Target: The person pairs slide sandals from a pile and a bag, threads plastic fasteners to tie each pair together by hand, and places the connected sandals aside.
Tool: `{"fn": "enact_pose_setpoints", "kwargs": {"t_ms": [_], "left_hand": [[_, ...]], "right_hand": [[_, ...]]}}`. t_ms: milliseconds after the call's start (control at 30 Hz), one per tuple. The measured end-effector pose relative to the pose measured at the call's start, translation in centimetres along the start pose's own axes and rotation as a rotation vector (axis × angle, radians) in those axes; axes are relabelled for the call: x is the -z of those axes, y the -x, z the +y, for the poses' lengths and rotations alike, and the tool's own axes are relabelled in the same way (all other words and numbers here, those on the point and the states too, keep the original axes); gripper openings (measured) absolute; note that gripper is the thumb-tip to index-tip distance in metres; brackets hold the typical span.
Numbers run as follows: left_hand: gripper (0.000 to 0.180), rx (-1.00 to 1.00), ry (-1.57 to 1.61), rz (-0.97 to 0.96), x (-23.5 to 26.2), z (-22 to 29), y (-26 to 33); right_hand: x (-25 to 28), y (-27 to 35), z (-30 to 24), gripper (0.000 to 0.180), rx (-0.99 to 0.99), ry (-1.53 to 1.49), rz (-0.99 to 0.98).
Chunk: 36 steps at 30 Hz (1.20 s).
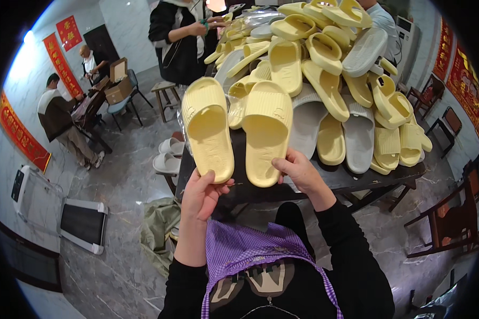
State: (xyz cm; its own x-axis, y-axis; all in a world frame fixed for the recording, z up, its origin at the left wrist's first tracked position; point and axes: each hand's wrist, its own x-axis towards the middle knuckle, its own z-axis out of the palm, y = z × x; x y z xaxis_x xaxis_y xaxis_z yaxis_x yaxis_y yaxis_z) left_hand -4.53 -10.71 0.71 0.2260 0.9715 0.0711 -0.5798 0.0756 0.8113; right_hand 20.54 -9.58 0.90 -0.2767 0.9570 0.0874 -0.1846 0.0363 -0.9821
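Two yellow slide slippers stand side by side in front of me, toes pointing away. My left hand (203, 192) pinches the heel of the left yellow slipper (212, 151), thumb on the footbed. By its heel, the right yellow slipper (263, 154) is gripped in my right hand (298, 169), with the thumb on top and the fingers underneath. A narrow gap separates the two slippers. Just beyond them, a big heap of yellow slippers (285, 66) and grey slippers (358, 139) covers the dark table (303, 192).
White slippers (166, 163) rest on a stool left of the table. A green sack (159, 228) lies on the floor, and a treadmill (84, 223) stands farther left. A person (178, 42) works across the table. Wooden chairs (452, 218) stand at the right.
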Motion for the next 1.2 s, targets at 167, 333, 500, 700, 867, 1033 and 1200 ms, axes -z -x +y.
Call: {"fn": "enact_pose_setpoints", "kwargs": {"t_ms": [167, 333, 500, 700, 867, 1033, 1200], "left_hand": [[0.033, 0.117, 0.138, -0.061, -0.3, 1.3, -1.9], [0.033, 0.039, -0.013, -0.022, -0.8, 0.5, -2.7], [0.033, 0.026, -0.045, 0.011, -0.2, -0.3, -2.9], [0.033, 0.058, -0.054, -0.003, 0.7, -0.9, -2.7], [0.034, 0.07, -0.042, 0.007, 1.5, -0.9, -2.5], [0.035, 0.084, -0.045, -0.001, 0.7, -0.9, -2.7], [0.038, 0.063, -0.017, 0.04, 1.2, -0.3, -2.2]], "right_hand": [[0.4, -0.6, 0.0, 0.028, -0.007, 0.032, 0.015], [1.1, -0.2, 1.7, 0.031, 0.026, 0.126, 0.105], [0.9, 0.4, 1.8, 0.035, -0.002, 0.052, 0.102], [0.9, 0.6, 2.6, 0.037, 0.352, 0.622, 0.391], [0.7, -3.1, -1.8, 0.031, 0.499, 0.577, 0.335], [2.0, -15.3, -3.0, 0.03, 0.682, 0.712, 0.267], [1.6, -18.6, -2.4, 0.022, 0.321, 0.55, -0.036]]}}
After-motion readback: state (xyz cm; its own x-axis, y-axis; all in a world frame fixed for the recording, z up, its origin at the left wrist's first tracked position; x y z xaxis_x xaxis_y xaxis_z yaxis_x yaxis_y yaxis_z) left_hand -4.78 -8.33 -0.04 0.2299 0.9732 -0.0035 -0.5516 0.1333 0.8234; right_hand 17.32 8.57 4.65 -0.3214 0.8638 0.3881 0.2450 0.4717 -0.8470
